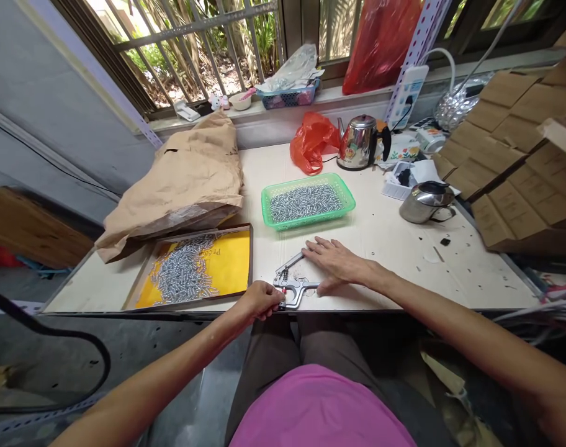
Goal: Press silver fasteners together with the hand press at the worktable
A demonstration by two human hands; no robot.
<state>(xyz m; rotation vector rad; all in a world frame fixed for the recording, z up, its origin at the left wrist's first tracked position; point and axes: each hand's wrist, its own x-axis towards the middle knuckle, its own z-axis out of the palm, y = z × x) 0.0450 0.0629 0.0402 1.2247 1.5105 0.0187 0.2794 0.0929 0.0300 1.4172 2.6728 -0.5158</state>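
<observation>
Metal hand-press pliers with a spring and a small red part at the jaws lie at the table's front edge, handles spread apart. My left hand is closed in a pinch right at the jaws; what sits between its fingertips is too small to make out. Across the handles lies my right hand, fingers stretched over the upper handle and thumb by the lower one. To the left, a shallow tray with a yellow lining holds a heap of small silvery metal pieces. More such pieces fill a green basket behind the pliers.
A large brown paper bag leans behind the tray. Farther back are a red plastic bag and an electric kettle. On the right stand a steel pot and stacked cardboard boxes. Small scraps lie near the pot.
</observation>
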